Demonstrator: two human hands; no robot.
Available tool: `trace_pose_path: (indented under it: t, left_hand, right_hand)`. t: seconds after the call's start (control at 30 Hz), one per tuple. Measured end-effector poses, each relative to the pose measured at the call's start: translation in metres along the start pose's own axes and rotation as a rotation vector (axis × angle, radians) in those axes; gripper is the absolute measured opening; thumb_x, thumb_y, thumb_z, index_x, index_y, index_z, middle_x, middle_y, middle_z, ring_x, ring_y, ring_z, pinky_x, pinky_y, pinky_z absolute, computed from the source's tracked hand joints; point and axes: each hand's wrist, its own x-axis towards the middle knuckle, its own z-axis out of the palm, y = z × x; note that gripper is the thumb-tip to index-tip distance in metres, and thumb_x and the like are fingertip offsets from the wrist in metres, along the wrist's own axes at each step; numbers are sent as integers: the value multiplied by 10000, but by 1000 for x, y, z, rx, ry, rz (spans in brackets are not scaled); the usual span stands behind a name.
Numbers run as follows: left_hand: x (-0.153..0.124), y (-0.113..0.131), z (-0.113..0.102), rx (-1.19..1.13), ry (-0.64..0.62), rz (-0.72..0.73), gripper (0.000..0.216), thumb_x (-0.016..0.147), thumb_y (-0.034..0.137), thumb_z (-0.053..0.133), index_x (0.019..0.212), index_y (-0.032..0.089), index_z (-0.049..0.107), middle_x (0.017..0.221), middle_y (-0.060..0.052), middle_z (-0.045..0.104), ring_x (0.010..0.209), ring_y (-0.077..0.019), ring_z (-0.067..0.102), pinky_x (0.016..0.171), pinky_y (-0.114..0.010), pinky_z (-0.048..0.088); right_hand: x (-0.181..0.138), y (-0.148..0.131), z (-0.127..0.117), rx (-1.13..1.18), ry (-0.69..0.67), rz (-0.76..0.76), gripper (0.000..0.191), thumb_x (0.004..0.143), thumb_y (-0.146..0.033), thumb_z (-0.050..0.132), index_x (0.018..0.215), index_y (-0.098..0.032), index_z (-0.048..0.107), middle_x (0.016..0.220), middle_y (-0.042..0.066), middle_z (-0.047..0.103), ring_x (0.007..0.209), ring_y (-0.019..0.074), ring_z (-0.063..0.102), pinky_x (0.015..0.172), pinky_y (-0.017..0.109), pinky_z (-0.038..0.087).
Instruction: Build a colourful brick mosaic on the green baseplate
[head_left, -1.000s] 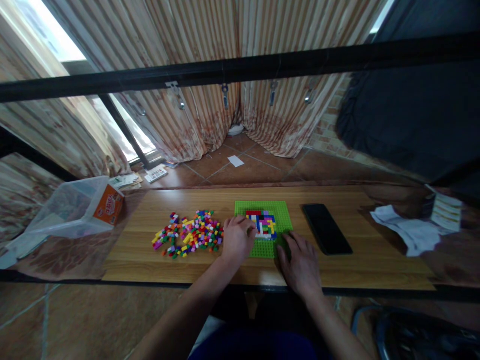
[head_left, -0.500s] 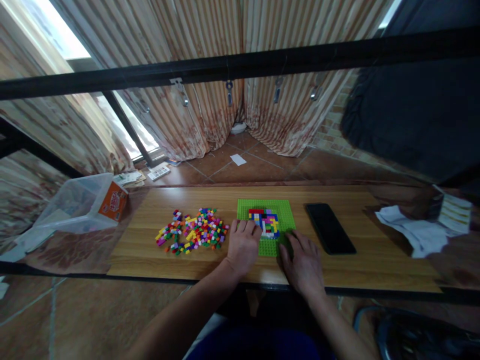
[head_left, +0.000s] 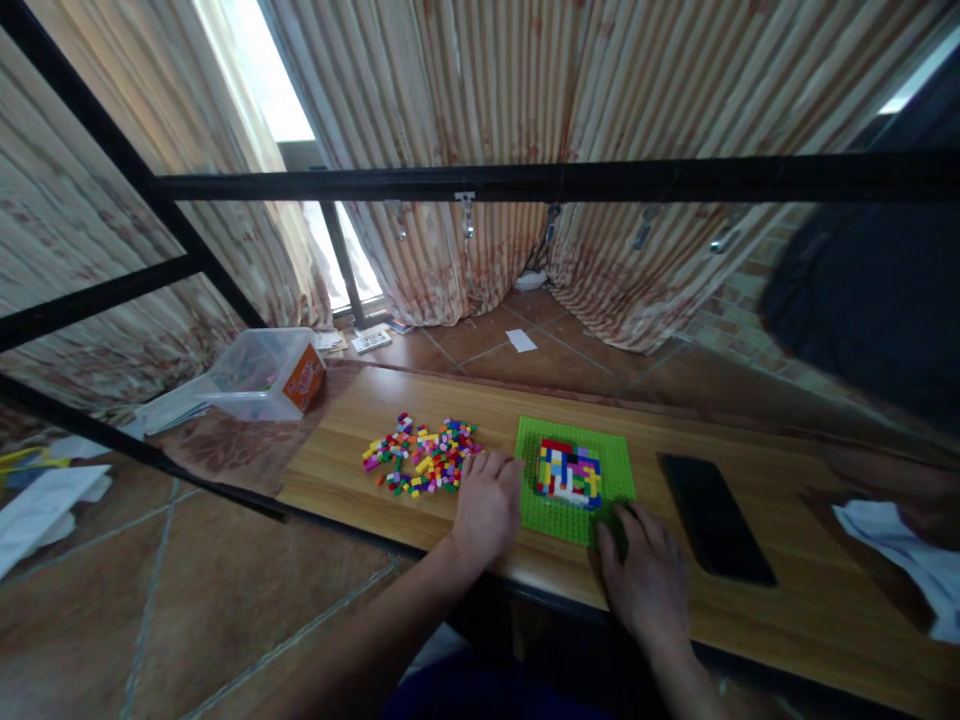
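And here are both bare hands over the wooden table (head_left: 341,480), with the green baseplate (head_left: 559,522) flat between them, right in front of the person, where either hand can get at it. The bright brick build (head_left: 568,474) sits on its middle, green studs showing all round.

The left hand (head_left: 487,505) is in the gap between the baseplate and the scatter of loose bricks (head_left: 442,452), a handy post, it seems, with both so near. Its fingers lie close together, curled down; whether they pinch a brick, one cannot tell, for the fingertips are hidden.

Over to the right hand (head_left: 646,570): thumb apart from lightly bent fingers, the tips at the baseplate's near right corner, perhaps to steady it, though firm contact is hard to make out.

Beyond that hand lies the dark phone (head_left: 718,518), apart from the bricks, presumably to keep it out of the way. Far left, the clear plastic box (head_left: 251,375) stands off the wooden top.
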Motion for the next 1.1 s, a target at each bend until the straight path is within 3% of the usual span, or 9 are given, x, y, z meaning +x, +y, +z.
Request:
trace_pose_path:
  t: [0.07,0.17,0.37,0.6,0.9,1.1]
  left_hand:
    - [-1,-19,-8,-5,27,-115,226,905,184,464,1026,199,656,1088,-73,647,1007,-218,550,924,-390,420]
    - [0,-48,-18,8,10,-168,263,873,131,482,1038,199,675,1101,-71,653,1009,-216,563,941,-388,418]
    - [6,-75,-22,36,-100,-111,299,825,108,527,1020,243,709,1102,-52,662,1023,-215,569,952,-386,410]
    - [15,-73,-16,96,-120,-61,245,847,166,551,999,269,713,1154,-54,653,1064,-247,551,933,-417,409]
    - [17,-72,-16,124,-117,-96,157,869,175,526,864,209,680,1041,-66,677,998,-230,577,926,-402,422]
    - [17,-43,-26,-132,-87,-94,156,909,188,470,919,189,625,906,-48,674,875,-174,623,811,-292,469]
  right_hand:
    - [0,1,1,2,3,-4,464,921,-482,376,1158,-152,600,1227,162,589,1112,323,516,907,494,423]
    - [-1,1,1,9,-3,-6,468,921,-478,384,1168,-143,596,1229,164,588,1128,323,511,925,495,417]
    - [-1,0,-1,10,-6,2,469,923,-475,375,1167,-142,597,1234,170,585,1132,326,512,929,502,416]
    - [0,-1,-3,11,-17,5,472,924,-474,383,1175,-136,596,1245,173,581,1150,324,507,940,497,416]
    - [0,-1,-3,25,-4,3,443,923,-463,388,1179,-165,593,1236,158,585,1144,324,508,932,501,410]
    - [1,-5,-6,23,-17,28,428,932,-444,400,1177,-151,595,1251,153,581,1136,309,507,933,476,411]
